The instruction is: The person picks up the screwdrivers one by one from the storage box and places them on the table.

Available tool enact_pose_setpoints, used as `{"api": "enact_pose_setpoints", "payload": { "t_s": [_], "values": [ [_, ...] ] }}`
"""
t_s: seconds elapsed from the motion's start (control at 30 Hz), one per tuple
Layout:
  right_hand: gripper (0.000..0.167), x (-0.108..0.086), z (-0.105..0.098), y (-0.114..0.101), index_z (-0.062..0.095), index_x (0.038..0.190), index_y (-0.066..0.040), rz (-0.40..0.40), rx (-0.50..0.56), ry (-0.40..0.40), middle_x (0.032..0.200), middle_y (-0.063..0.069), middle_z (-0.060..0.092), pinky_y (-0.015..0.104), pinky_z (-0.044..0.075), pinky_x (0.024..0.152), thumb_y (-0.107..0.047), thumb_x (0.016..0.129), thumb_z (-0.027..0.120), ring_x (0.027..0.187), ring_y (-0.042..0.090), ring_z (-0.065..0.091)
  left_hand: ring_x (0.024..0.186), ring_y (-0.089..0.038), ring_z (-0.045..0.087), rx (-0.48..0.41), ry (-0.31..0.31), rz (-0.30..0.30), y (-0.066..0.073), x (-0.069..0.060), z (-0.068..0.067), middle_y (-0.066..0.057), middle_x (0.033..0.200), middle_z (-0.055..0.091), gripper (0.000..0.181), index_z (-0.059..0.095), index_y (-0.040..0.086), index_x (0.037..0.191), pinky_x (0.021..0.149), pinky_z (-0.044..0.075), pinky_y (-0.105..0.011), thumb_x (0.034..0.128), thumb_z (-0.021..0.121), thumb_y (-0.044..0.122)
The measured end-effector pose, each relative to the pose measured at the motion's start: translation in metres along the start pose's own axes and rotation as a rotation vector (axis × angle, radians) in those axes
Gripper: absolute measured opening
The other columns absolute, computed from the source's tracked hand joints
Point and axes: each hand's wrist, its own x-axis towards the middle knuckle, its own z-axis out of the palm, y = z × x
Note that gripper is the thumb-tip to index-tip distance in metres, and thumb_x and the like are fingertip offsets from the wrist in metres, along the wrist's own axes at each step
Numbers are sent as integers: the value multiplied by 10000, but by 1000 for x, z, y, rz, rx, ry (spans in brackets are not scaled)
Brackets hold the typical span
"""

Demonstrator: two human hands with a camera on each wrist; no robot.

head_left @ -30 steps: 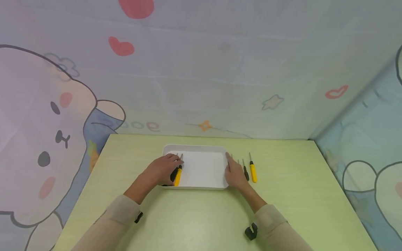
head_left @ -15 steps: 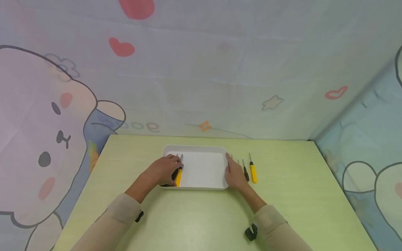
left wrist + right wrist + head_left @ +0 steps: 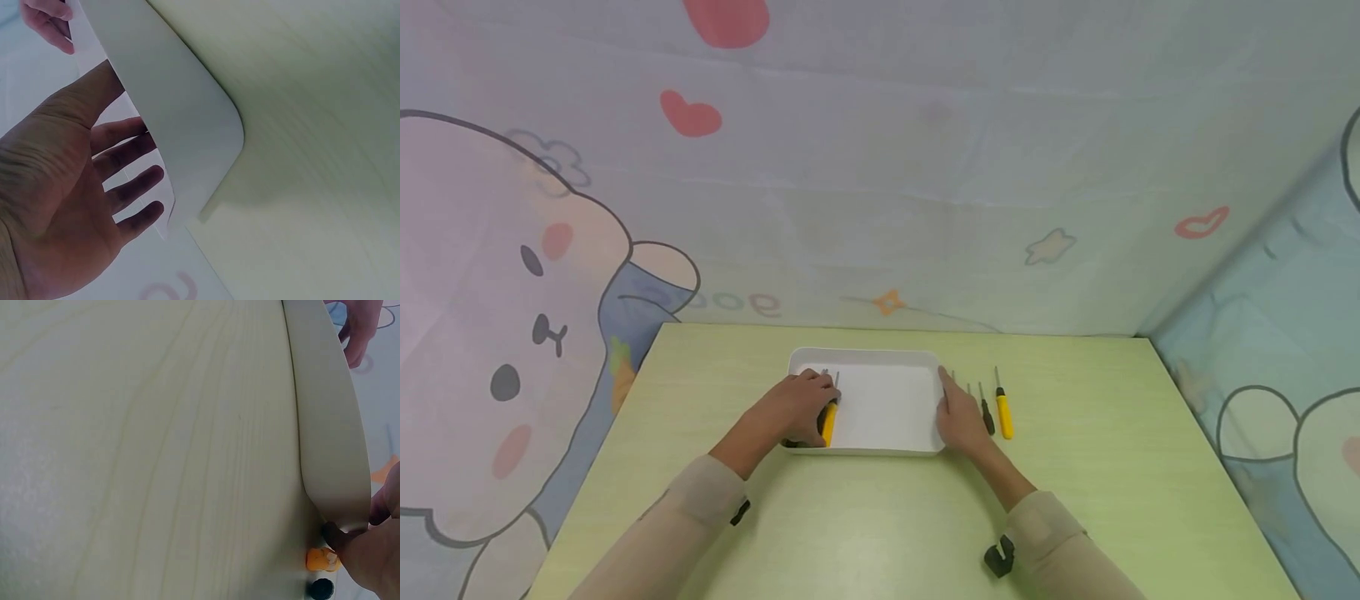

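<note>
A white tray [image 3: 891,404] lies on the table, its wall [image 3: 181,106] large in the left wrist view. Inside its left end, my left hand [image 3: 793,408] arches over a yellow-handled screwdriver [image 3: 830,425] and dark handles, thumb near the handle ends and fingers farther back. The left wrist view shows that hand [image 3: 62,194] with its fingers slightly bent; the wall hides the thumb tip and the tools. With its thumb and fingers my right hand [image 3: 961,421] grips the tray's right end; the right wrist view shows this hand [image 3: 375,553] at the wall [image 3: 331,425].
Right of the tray, beside my right hand, lie several screwdrivers, among them a black-handled one [image 3: 987,417] and a yellow-handled one [image 3: 1004,415]. A printed cloth [image 3: 925,183] hangs behind the table's back edge.
My left hand has shifted slightly to the right inside the tray, and the yellow-handled screwdriver under it has moved a little the same way. My right hand and the tray look almost unmoved.
</note>
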Motion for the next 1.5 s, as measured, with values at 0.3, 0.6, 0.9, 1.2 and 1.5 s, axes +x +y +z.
{"api": "enact_pose_setpoints", "payload": {
  "t_s": [0.3, 0.6, 0.9, 1.2, 1.5],
  "values": [
    [557, 1, 1, 1, 323, 1605, 108, 6, -6, -3, 1612, 280, 418, 552, 353, 1215, 19, 1061, 402, 1487, 396, 429, 1288, -337, 529, 68, 38, 3, 6, 6, 5, -100, 1361, 589, 789, 642, 85, 1408, 1112, 477, -504, 792, 919, 493],
    [559, 2, 2, 1, 329, 1607, 100, 9, -11, 5, 1610, 277, 425, 556, 361, 1211, 19, 1059, 403, 1479, 401, 439, 1304, -331, 520, 67, 30, -3, 5, 10, 7, -92, 1378, 585, 793, 643, 100, 1408, 1118, 466, -498, 790, 922, 510],
    [557, 1, 2, 1, 332, 1604, 102, 5, -2, 7, 1613, 275, 420, 557, 362, 1209, 20, 1058, 406, 1461, 387, 465, 1238, -312, 535, 50, 35, 8, 5, 9, 5, -92, 1342, 592, 780, 641, 92, 1391, 1076, 481, -488, 787, 930, 492],
    [555, 1, 3, 2, 327, 1602, 110, -3, -7, 13, 1618, 271, 414, 552, 355, 1214, 17, 1060, 403, 1480, 396, 437, 1273, -296, 544, 63, 44, 18, 2, 9, 9, -88, 1355, 598, 821, 629, 88, 1410, 1088, 480, -481, 777, 928, 517],
    [564, 1, 3, 3, 320, 1605, 110, -3, -17, 9, 1624, 271, 405, 555, 338, 1223, 23, 1054, 400, 1498, 401, 410, 1308, -309, 523, 67, 71, 44, -3, 11, 6, -112, 1446, 548, 906, 582, 83, 1474, 1088, 471, -491, 782, 895, 576]
  ]
}}
